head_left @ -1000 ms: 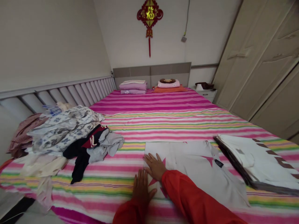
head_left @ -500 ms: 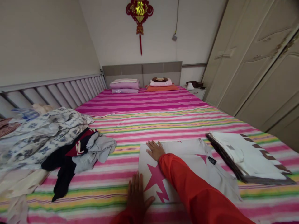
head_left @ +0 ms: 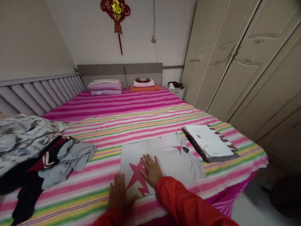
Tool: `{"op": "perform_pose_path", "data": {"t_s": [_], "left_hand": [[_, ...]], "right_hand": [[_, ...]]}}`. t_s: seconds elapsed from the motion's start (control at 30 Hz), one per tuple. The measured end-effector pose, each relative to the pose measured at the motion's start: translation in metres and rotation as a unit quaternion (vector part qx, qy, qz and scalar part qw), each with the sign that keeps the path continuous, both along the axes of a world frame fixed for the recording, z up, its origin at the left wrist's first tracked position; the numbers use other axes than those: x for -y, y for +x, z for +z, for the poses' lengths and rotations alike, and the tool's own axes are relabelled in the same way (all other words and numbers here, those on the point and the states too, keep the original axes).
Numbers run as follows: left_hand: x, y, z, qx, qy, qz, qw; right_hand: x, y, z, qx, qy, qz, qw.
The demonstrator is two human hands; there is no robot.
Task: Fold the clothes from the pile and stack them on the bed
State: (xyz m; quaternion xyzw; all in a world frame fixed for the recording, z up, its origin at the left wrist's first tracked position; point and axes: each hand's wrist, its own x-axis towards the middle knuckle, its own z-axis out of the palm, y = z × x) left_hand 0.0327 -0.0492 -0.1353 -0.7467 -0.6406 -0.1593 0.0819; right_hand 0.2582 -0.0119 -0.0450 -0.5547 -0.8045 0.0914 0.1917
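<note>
The bed [head_left: 174, 119] bears a magenta striped cover [head_left: 127, 99] at the headboard end and a multicolor striped cover [head_left: 105, 136] over the nearer part. A pale shirt [head_left: 171, 163] with pink star prints lies flat near the close edge. A folded stack [head_left: 211, 144], white on top with dark layers beneath, lies just right of it. At left lies a loose heap: a floral garment [head_left: 28, 131], a dark garment [head_left: 28, 179] and a gray garment [head_left: 72, 158]. At the headboard end sit folded lilac bedding [head_left: 105, 86] and, to its right, an orange cloth [head_left: 145, 89].
</note>
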Motion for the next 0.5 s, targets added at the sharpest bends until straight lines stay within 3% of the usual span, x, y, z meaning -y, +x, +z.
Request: {"op": "perform_pose_path", "data": {"t_s": [0.33,0.4,0.5], "left_hand": [[0.010,0.006,0.023,0.000,-0.045,0.038,0.998],[0.012,0.011,0.031,0.009,-0.062,0.065,0.996],[0.008,0.033,0.048,0.021,-0.072,0.065,0.995]], "right_hand": [[0.048,0.089,-0.019,0.026,0.013,-0.011,1.000],[0.058,0.111,-0.020,0.002,0.013,-0.055,0.998],[0.065,0.150,-0.019,-0.057,0.074,-0.194,0.977]]}}
